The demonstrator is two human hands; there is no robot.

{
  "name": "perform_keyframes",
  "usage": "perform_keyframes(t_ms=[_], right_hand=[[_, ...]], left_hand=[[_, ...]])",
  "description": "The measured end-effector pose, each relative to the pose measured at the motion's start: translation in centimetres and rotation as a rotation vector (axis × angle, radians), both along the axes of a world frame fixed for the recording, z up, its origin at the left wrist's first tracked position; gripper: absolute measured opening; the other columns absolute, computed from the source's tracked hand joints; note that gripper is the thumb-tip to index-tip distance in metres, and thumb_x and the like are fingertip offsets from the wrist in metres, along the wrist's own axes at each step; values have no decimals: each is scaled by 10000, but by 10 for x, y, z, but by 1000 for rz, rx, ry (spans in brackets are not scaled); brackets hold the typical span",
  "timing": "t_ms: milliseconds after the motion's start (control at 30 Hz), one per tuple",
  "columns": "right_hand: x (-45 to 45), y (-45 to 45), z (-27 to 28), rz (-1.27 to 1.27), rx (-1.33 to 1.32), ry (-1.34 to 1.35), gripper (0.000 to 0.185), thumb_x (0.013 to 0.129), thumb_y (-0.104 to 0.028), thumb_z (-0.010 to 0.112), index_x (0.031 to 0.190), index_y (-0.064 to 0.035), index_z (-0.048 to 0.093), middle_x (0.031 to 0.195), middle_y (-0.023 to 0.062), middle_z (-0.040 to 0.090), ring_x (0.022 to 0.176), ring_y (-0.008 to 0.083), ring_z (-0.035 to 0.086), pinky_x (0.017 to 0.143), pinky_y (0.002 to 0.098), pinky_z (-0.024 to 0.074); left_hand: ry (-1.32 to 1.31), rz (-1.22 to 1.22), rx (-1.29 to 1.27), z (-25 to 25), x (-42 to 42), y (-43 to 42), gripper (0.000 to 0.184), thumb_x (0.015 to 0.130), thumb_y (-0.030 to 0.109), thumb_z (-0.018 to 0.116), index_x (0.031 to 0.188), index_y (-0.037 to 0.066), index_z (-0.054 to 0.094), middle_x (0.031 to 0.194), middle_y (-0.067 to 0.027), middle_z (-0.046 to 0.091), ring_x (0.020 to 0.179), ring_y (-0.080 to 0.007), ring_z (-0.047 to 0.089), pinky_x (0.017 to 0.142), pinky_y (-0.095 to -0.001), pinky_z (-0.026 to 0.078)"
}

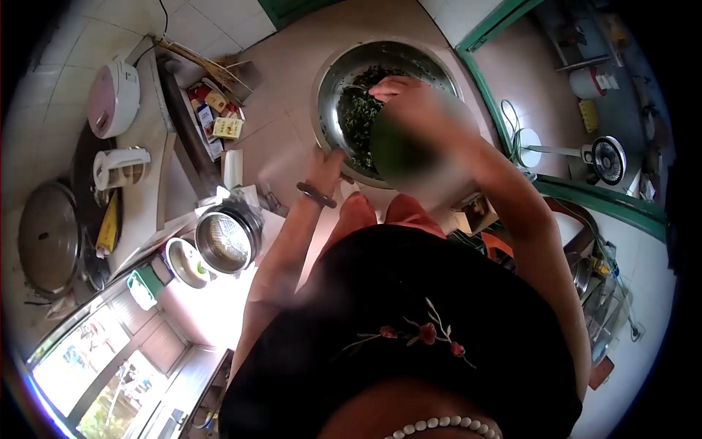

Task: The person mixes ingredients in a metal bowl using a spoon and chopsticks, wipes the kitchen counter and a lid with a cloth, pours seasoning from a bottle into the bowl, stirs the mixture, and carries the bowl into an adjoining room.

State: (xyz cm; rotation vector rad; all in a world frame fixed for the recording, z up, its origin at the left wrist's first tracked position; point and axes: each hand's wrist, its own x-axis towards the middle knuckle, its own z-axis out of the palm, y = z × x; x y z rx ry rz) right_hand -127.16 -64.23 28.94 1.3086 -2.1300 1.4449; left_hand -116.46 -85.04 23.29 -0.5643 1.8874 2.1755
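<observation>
A large steel basin (322,80) rests on the floor in front of my knees, with chopped dark leafy greens (360,117) spread inside. My left hand (329,164) is closed on the near left rim of the basin, a dark bangle on its wrist. Over the greens, inside the basin, is my right hand (398,88), its fingers curled. A thin pale edge shows by its fingertips; what it holds there I cannot make out. A blurred green patch hides the basin's right part and some of my right forearm.
To the left, a steel pot (225,238) and a small bowl (188,262) stand by a counter with a rice cooker (115,100). A box of packets (217,117) sits beyond. A fan (608,161) stands past the green door frame (486,95) at right.
</observation>
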Motion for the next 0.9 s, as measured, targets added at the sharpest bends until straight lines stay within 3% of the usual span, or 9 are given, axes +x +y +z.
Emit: perform_keyframes(t_ms=[67, 100, 167, 267, 367, 400, 533, 700, 900], right_hand=[[-15, 0, 8, 5, 103, -142, 118, 868, -112, 578, 925, -29, 640, 925, 106, 642, 805, 300, 626, 690, 344, 527], [-31, 3, -16, 38, 118, 32, 106, 861, -82, 585, 926, -22, 642, 922, 113, 645, 808, 295, 631, 694, 343, 527], [-34, 15, -4, 64, 121, -211, 106, 856, -45, 589, 940, -19, 649, 922, 126, 652, 819, 283, 642, 705, 336, 528], [-80, 39, -2, 31, 33, -248, 115, 859, -14, 581, 949, -6, 652, 925, 144, 656, 831, 269, 649, 720, 326, 527], [-119, 46, 6, 59, 136, -490, 188, 920, -105, 511, 1031, -34, 646, 978, 106, 653, 882, 217, 632, 805, 340, 517], [-133, 37, 3, 111, 15, -569, 129, 878, -30, 557, 946, -13, 666, 920, 111, 663, 801, 207, 642, 740, 328, 530], [-216, 25, -19, 80, 163, -385, 119, 831, -54, 617, 939, -41, 665, 928, 129, 658, 842, 305, 637, 733, 376, 528], [-343, 26, -24, -105, 60, -113, 197, 803, 39, 613, 989, -18, 642, 944, 145, 652, 804, 296, 642, 662, 317, 532], [-442, 15, -4, -264, -32, -89, 142, 833, 50, 588, 957, -5, 628, 901, 142, 643, 760, 270, 638, 639, 299, 513]], left_hand=[[17, -16, 22, 16, -28, -4, 274, 790, 112, 520, 1004, -57, 494, 801, -134, 590, 559, -253, 606, 403, -318, 502], [2, 10, 27, 15, -40, -7, 275, 791, 117, 522, 1004, -53, 491, 792, -129, 584, 555, -250, 601, 398, -317, 497], [-20, 58, 39, 9, -70, -17, 275, 791, 126, 526, 1003, -46, 486, 774, -119, 573, 545, -244, 592, 387, -314, 489], [-29, 112, 25, 16, -118, -18, 254, 793, 132, 529, 980, -35, 488, 768, -109, 566, 537, -237, 580, 381, -314, 483], [-14, 83, 4, 21, -165, -18, 254, 796, 136, 529, 992, -19, 482, 759, -90, 547, 537, -227, 572, 382, -315, 484], [-28, 113, 18, 21, -187, -18, 254, 798, 136, 527, 1000, -12, 480, 765, -86, 542, 541, -223, 569, 383, -315, 484], [-71, 164, 19, 20, -260, -8, 260, 803, 144, 523, 1023, 14, 473, 798, -82, 524, 559, -206, 553, 384, -313, 481], [-34, 197, 24, 19, -337, -16, 299, 812, 172, 531, 1055, 17, 447, 873, -105, 518, 648, -208, 558, 391, -324, 481], [-35, 276, -12, 18, -396, -25, 390, 832, 241, 551, 1101, 13, 383, 909, -141, 519, 617, -240, 571, 444, -328, 500]])
